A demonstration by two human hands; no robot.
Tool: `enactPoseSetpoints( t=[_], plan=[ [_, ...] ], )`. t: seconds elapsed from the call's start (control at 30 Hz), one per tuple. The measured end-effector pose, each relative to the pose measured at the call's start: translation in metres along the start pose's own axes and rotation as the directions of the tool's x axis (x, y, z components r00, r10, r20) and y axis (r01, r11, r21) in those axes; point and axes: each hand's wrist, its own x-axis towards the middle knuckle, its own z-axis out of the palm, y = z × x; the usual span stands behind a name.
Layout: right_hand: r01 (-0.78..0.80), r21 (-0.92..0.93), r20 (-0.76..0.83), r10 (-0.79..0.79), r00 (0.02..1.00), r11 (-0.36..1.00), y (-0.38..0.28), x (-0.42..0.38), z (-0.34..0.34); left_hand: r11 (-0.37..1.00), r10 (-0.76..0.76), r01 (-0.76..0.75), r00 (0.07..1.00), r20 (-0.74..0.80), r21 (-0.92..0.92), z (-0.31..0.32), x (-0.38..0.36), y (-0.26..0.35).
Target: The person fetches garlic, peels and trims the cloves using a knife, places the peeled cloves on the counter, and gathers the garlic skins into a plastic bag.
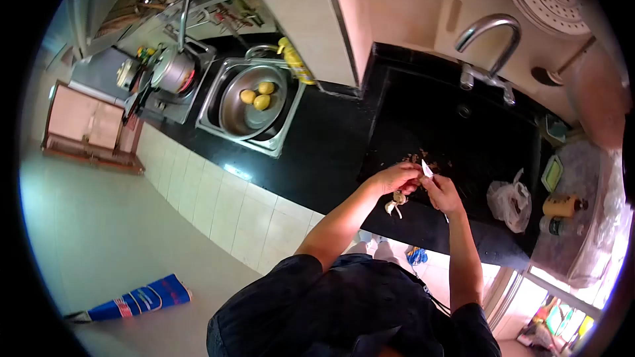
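Observation:
My right hand (442,193) is closed around a small knife, its pale blade (426,169) pointing up between my two hands. Fingers pinched together, my left hand (399,178) meets the right one close to the blade. Whatever those left fingers hold is too small and hidden to make out. Just below my left hand, garlic bulbs (394,205) with dry stalks lie at the front edge of the black counter. Brownish peel scraps (418,157) are scattered beyond my hands on the sink side.
A black sink (456,139) with a curved tap (493,26) spreads ahead. A plastic bag (510,203) stands to the right, near bottles (562,206). On the left, a metal bowl (228,109) with yellow potato-like pieces sits in a steel basin, and a pot (173,71) is on the lit stove.

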Motion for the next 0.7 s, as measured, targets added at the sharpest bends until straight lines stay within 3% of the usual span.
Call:
enactPoseSetpoints(
  t=[0.17,0.3,0.4,0.53,0.57,0.63,0.7],
  plan=[
    [-0.028,0.219,0.114,0.003,0.994,0.975,0.007,0.003,0.003,0.997,-0.015,0.016,1.000,0.012,-0.077,0.002,-0.008,0.002],
    [-0.029,0.099,0.086,0.020,0.996,0.995,0.008,0.005,0.005,0.999,0.014,-0.014,1.000,-0.002,-0.038,0.000,-0.011,0.001],
    [0.183,-0.311,-0.134,-0.234,0.963,0.933,0.024,0.017,0.011,0.993,0.109,-0.098,0.979,-0.172,0.072,-0.003,-0.005,-0.011],
    [0.176,-0.692,-0.298,-0.499,0.814,0.700,0.006,0.014,0.021,0.935,0.343,-0.272,0.860,-0.379,0.230,0.008,-0.004,-0.019],
    [0.207,-0.723,-0.268,-0.544,0.795,0.659,0.007,0.013,0.022,0.902,0.431,-0.352,0.778,-0.456,0.252,0.004,0.003,-0.026],
    [0.260,-0.752,-0.198,-0.585,0.787,0.605,0.013,0.010,0.026,0.917,0.397,-0.322,0.682,-0.615,0.236,0.005,0.008,-0.018],
    [0.133,-0.712,-0.257,-0.432,0.864,0.690,0.010,0.007,0.024,0.891,0.447,-0.408,0.710,-0.544,0.199,-0.006,0.005,-0.021]
  ],
)
